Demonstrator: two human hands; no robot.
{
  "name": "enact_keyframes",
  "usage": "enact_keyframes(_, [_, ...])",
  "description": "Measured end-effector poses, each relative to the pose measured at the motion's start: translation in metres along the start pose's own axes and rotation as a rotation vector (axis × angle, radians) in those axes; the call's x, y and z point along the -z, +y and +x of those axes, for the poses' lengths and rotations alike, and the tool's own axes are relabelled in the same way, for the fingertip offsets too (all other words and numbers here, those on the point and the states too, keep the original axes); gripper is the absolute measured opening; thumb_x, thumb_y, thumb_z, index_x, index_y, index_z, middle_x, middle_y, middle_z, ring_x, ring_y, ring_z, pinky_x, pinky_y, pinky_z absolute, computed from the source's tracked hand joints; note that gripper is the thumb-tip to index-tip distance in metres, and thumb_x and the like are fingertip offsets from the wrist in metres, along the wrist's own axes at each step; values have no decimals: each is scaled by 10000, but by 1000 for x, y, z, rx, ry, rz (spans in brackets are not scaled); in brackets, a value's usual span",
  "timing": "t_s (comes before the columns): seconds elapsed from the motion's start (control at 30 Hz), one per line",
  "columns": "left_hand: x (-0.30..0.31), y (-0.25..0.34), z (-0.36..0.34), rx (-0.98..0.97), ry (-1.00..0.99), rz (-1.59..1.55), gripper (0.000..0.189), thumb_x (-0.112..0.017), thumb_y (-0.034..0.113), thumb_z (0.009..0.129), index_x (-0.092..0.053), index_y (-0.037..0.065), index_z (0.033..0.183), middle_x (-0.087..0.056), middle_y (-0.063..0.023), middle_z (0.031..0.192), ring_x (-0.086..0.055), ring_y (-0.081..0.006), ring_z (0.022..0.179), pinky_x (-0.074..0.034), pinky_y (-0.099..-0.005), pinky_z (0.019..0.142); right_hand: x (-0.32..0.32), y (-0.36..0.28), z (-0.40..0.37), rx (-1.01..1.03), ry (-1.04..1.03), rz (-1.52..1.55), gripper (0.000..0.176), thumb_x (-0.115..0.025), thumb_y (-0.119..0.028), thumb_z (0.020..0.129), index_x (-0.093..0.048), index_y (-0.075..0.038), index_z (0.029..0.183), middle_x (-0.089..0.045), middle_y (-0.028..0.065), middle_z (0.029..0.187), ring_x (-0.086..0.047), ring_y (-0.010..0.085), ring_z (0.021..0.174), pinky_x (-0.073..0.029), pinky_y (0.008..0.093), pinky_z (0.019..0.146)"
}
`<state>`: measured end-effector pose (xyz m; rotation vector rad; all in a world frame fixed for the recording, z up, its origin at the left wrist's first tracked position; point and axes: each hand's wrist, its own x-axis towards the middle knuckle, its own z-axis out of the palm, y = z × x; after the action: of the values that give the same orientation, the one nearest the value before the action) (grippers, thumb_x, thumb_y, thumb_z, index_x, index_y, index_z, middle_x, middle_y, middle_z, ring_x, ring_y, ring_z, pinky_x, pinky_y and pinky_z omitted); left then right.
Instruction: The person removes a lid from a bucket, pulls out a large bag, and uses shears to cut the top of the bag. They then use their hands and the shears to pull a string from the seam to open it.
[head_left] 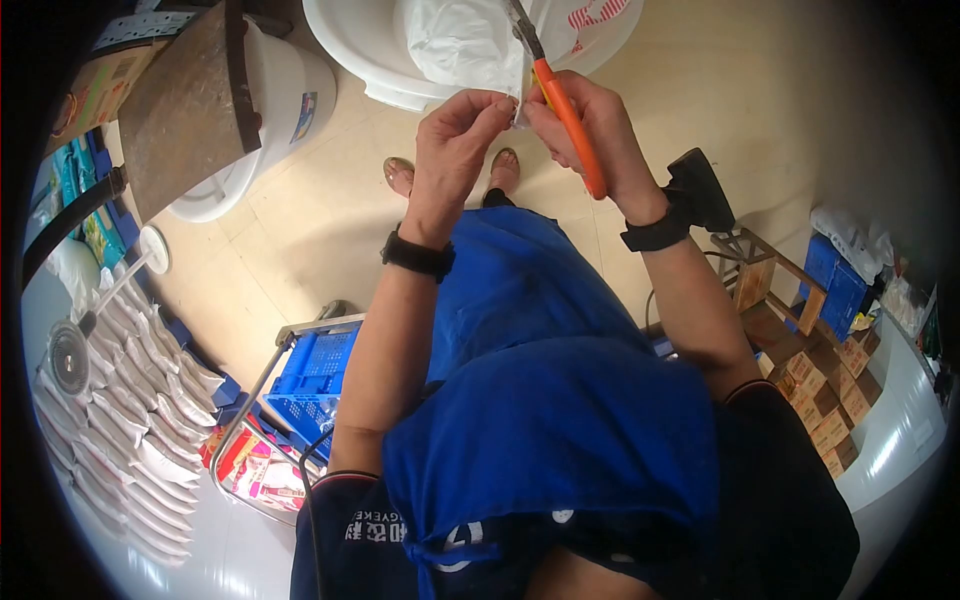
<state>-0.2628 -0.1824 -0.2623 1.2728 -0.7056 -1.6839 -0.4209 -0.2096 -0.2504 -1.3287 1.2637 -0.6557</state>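
The blue apron (pixel 540 400) hangs nearside of the white basin (pixel 350 50). At the basin's near rim, the left hand (pixel 462 130) pinches the edge of the white bag (pixel 455 45) lying in the basin, and the right hand (pixel 590 125) grips the orange scissors (pixel 568 115). If the film slips, the blades could nick the left fingertips.

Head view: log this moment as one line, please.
left hand pinches bag edge | right hand holds scissors at bag | tub beneath

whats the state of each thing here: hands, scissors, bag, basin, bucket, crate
left hand: pinched shut on the white bag edge
right hand: closed around the scissors
scissors: held at the bag edge, blades look closed
white bag: crumpled, lying in the basin
basin: on the floor, holding the bag
bucket: partly covered by a board
blue crate: sitting on a cart
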Motion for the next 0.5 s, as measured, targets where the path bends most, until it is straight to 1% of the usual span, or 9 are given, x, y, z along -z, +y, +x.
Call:
enact_keyframes(0.07, [0, 1, 0, 4, 6, 3, 207, -603, 188, 874, -624, 0, 956, -593, 2, 848, -523, -86, 798, -410, -227, 781, -1, -2, -1, 0, 14, -23, 102, -541, -112, 858, -543, -16, 892, -480, -22, 587, -443, 38, 461, -358, 194, 412])
enact_keyframes(0.17, [2, 0, 2, -2, -3, 40, 201, -596, 181, 874, -623, -1, 957, -594, 0, 847, -522, -86, 798, -408, -226, 775, -1, -3, -1, -97, 30, 31, 99, -543, -110, 857, -541, -16, 889, -480, -20, 592, -439, 42, 457, -357, 195, 411])
enact_keyframes(0.27, [0, 3, 6, -31, 5, 90, 192, -592, 177, 874, -620, 1, 945, -597, 2, 850, -520, -81, 803, -404, -222, 767, 2, -10, -6, -119, 19, 55, 103, -543, -114, 858, -536, -15, 887, -469, -13, 591, -434, 50, 450, -349, 200, 405])
enact_keyframes(0.37, [-3, 0, 11, -39, -9, 67, 176, -594, 166, 871, -617, 2, 931, -603, 4, 859, -519, -76, 809, -403, -217, 764, 4, -10, -9, -171, 64, 124, 111, -538, -116, 859, -528, -10, 890, -457, -5, 586, -420, 58, 436, -340, 208, 400])
enact_keyframes(0.5, [-4, -4, 12, -48, 22, 48, 159, -593, 148, 868, -614, 2, 926, -606, 1, 863, -520, -72, 807, -407, -213, 762, 10, -17, -11, -231, 64, 178, 118, -528, -122, 866, -520, -8, 893, -453, -1, 578, -405, 64, 425, -340, 217, 402])
